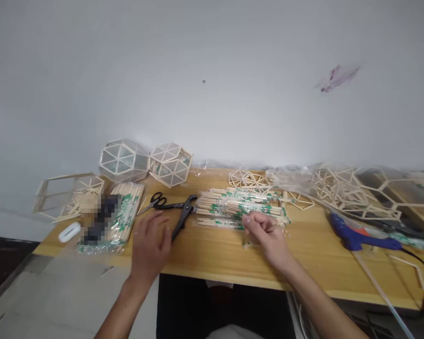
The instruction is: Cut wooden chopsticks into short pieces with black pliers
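My left hand hovers over the front of the table, palm down with its fingers apart and nothing in them. Just beyond its fingertips lie black-handled scissors and dark pliers. My right hand is closed, thumb against fingers, at the near edge of a pile of wrapped chopsticks. A bit of pale stick shows by its curled fingers, and a scrap of clear wrapper lies under it; what exactly the fingers grip is hidden. The chopsticks are in clear sleeves with green print.
Stick-built frames stand against the wall at left, another frame before them. A chopstick pack and a white oval object lie left. More stick lattices and a blue glue gun with cord occupy the right.
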`<state>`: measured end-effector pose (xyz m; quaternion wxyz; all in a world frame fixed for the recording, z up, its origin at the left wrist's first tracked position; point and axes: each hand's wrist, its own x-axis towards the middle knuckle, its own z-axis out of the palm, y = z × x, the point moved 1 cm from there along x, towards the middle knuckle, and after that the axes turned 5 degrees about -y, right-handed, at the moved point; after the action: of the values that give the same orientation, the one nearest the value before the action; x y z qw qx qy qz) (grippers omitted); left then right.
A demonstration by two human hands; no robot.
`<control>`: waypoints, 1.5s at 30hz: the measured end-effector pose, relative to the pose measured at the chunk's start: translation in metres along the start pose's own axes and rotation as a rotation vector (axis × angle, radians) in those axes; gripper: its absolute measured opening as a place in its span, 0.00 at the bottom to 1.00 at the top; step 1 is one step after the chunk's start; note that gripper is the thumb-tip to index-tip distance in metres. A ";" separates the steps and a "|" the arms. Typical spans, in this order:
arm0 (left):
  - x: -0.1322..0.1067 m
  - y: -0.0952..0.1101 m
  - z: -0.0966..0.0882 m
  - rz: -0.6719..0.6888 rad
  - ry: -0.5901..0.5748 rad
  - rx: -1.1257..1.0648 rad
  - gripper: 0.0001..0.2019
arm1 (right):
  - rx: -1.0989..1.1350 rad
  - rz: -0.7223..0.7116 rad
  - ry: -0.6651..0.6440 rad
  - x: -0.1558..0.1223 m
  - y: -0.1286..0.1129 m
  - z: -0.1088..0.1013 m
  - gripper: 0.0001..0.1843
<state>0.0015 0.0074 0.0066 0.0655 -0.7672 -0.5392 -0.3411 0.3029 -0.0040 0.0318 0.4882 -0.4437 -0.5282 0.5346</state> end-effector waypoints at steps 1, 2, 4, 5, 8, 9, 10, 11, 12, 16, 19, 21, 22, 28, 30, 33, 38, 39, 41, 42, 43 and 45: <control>0.000 0.012 0.007 0.012 -0.020 -0.039 0.09 | -0.004 -0.002 0.003 0.000 0.000 0.000 0.28; 0.000 0.023 0.014 0.023 -0.050 -0.079 0.10 | -0.011 -0.004 0.006 0.000 0.000 0.000 0.28; -0.001 0.044 0.024 0.041 -0.113 -0.147 0.10 | -0.030 -0.002 0.009 -0.001 0.001 0.000 0.28; -0.001 0.053 0.028 0.050 -0.145 -0.180 0.11 | -0.043 0.001 0.009 -0.001 0.001 0.000 0.28; 0.001 0.076 0.035 0.081 -0.197 -0.277 0.11 | -0.073 -0.001 0.015 -0.001 0.002 0.003 0.29; 0.002 0.082 0.036 0.089 -0.201 -0.306 0.11 | -0.079 -0.005 0.014 0.000 0.002 0.004 0.29; 0.002 0.087 0.037 0.092 -0.203 -0.334 0.11 | -0.082 -0.009 0.012 0.001 0.002 0.006 0.29; 0.003 0.091 0.038 0.091 -0.207 -0.363 0.11 | -0.083 -0.010 0.006 0.002 0.002 0.008 0.29; 0.004 0.094 0.039 0.084 -0.214 -0.395 0.11 | -0.086 -0.009 -0.001 0.003 0.001 0.010 0.28; 0.010 0.100 0.041 0.029 -0.209 -0.535 0.11 | -0.105 -0.019 -0.027 0.006 -0.001 0.017 0.28; 0.018 0.103 0.036 -0.007 -0.183 -0.633 0.13 | -0.115 -0.028 -0.042 0.008 -0.002 0.019 0.27; 0.027 0.107 0.031 0.002 -0.190 -0.706 0.14 | -0.117 -0.035 -0.041 0.009 0.000 0.018 0.26; 0.032 0.110 0.028 0.021 -0.200 -0.743 0.14 | -0.112 -0.041 -0.044 0.010 0.002 0.018 0.26; 0.055 0.137 0.026 0.156 -0.281 -0.778 0.19 | 0.005 -0.119 -0.021 0.011 0.008 0.012 0.23; 0.056 0.143 0.031 0.146 -0.297 -0.781 0.21 | -0.061 -0.147 0.005 0.009 0.004 0.008 0.23; 0.054 0.144 0.036 0.074 -0.287 -0.823 0.23 | -0.174 -0.164 -0.049 0.007 -0.003 0.004 0.20; 0.048 0.146 0.039 0.110 -0.348 -0.808 0.15 | -0.241 -0.250 -0.079 0.006 0.005 0.004 0.14; 0.047 0.147 0.039 0.109 -0.352 -0.812 0.14 | -0.240 -0.271 -0.071 0.005 0.007 0.005 0.12; 0.045 0.148 0.041 0.097 -0.344 -0.825 0.12 | -0.220 -0.300 -0.051 0.005 0.009 0.005 0.09; 0.045 0.148 0.043 0.094 -0.341 -0.832 0.11 | -0.211 -0.300 -0.049 0.005 0.011 0.005 0.09; 0.045 0.149 0.045 0.089 -0.341 -0.837 0.10 | -0.203 -0.289 -0.049 0.006 0.014 0.005 0.08; 0.044 0.149 0.049 0.064 -0.356 -0.840 0.09 | -0.201 -0.267 -0.039 0.005 0.023 0.005 0.08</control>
<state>0.1617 0.0041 0.0351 -0.3347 -0.7903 -0.3329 -0.3907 0.2965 0.0014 0.0097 0.4976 -0.4057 -0.6428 0.4179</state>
